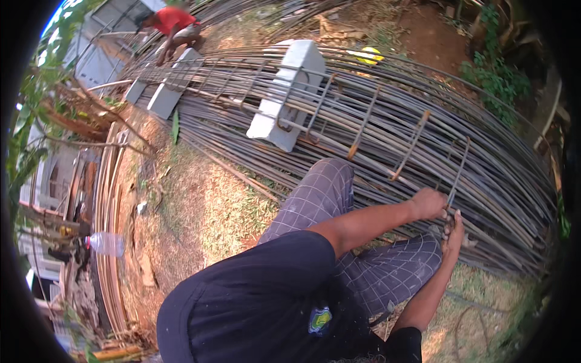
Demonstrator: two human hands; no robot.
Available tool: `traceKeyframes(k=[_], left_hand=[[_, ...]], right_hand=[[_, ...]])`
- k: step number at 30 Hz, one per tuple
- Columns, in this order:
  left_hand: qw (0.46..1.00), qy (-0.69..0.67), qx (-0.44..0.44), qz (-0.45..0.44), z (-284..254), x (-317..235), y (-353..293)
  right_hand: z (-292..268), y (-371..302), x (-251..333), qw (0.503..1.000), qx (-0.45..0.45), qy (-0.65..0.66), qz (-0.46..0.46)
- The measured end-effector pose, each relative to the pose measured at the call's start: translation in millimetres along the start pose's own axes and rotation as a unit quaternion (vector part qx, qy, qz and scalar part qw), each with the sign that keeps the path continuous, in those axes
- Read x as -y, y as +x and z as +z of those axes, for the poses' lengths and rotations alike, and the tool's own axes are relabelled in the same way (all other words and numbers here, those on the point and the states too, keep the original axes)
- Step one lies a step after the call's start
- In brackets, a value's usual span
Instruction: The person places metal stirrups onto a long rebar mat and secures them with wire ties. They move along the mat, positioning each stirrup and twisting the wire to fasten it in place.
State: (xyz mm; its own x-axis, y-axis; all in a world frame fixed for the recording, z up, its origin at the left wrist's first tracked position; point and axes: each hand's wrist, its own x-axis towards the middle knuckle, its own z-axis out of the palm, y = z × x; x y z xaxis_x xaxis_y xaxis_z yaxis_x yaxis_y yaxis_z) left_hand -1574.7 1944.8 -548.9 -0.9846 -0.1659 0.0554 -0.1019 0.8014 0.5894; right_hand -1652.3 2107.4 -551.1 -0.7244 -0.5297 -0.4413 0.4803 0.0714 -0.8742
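My left hand is closed in a fist beside the lower corner of a square rebar stirrup; whatever it grips is hidden by the fingers. From below, my right hand meets it, its fingers bent and pressed together at the same corner. What they pinch is too small to make out. The stirrup is the one nearest my right in a row along a long rebar cage. Beneath the cage, a large pale concrete block props it above a thick pile of steel bars.
Two more concrete blocks support the far left end, where a person in a red shirt bends over the bars. A yellow object lies beyond the pile. At left are a plastic bottle and long planks. My checked-trouser knees border the bars.
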Motion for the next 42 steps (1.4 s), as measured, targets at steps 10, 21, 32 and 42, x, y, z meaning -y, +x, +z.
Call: traceKeyframes(k=[10,21,32,42], left_hand=[[0.998,0.063,-0.014,0.003,0,11,6],[0.997,0.062,0.005,0.034,-1,19,-5],[0.999,0.021,0.004,0.026,-5,22,1],[0.998,0.046,-0.004,0.045,-1,29,-6]], right_hand=[[-85,-75,-23,0.885,-0.302,-0.353,-0.001],[-65,-275,-66,0.814,-0.308,-0.437,0.228],[-31,-273,61,0.949,-0.218,-0.063,-0.219],[-34,-161,93,0.908,-0.269,-0.216,-0.239]])
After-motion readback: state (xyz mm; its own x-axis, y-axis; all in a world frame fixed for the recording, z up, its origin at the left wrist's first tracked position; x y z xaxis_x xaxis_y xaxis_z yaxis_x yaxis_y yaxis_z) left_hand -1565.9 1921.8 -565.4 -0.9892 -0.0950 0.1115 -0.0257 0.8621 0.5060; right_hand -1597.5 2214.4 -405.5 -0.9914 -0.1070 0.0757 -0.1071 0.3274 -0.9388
